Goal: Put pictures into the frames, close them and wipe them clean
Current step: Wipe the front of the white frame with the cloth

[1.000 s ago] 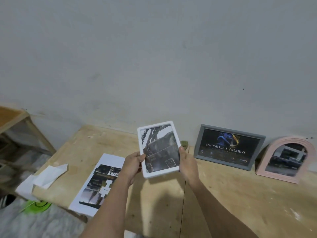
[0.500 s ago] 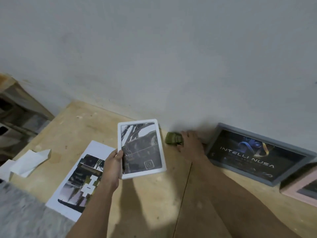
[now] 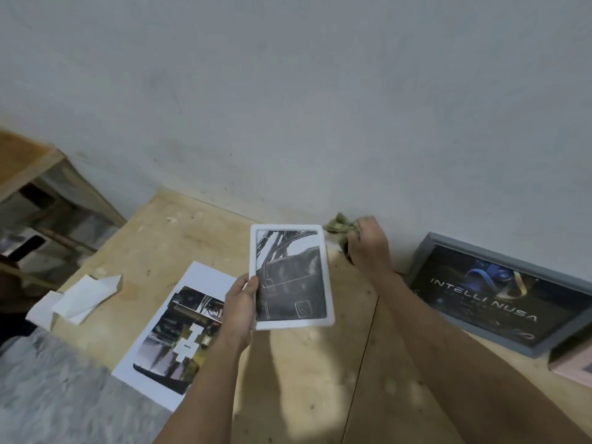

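Plywood surface [image 3: 288, 379] set against a plain grey wall [image 3: 288, 91] carries the work. At its middle the white frame [image 3: 292, 277] is held off the wood, glass side up toward the camera, with a dark picture already inside it; the left hand [image 3: 238, 312] grips its lower left edge, thumb on the front rim, which leaves the glass bare and tilted up where a wipe can reach it. The right hand [image 3: 368, 245] is up by the wall with its fingers curled round a small green cloth [image 3: 338, 226], which appears lifted just clear of the wood, so the wiping of this frame looks to be the step in hand. To the right the grey frame [image 3: 499, 296] leans on the wall with its logo picture facing out, and at the far right edge a corner of the pink frame [image 3: 573, 366] shows; both seem filled and stood aside. Left of the white frame a printed sheet [image 3: 173, 334] lies flat, overhanging the near edge, and folded white paper [image 3: 80, 299] sits at the left corner, perhaps offcuts. Beyond, wooden shelving [image 3: 38, 193] stands by the wall.
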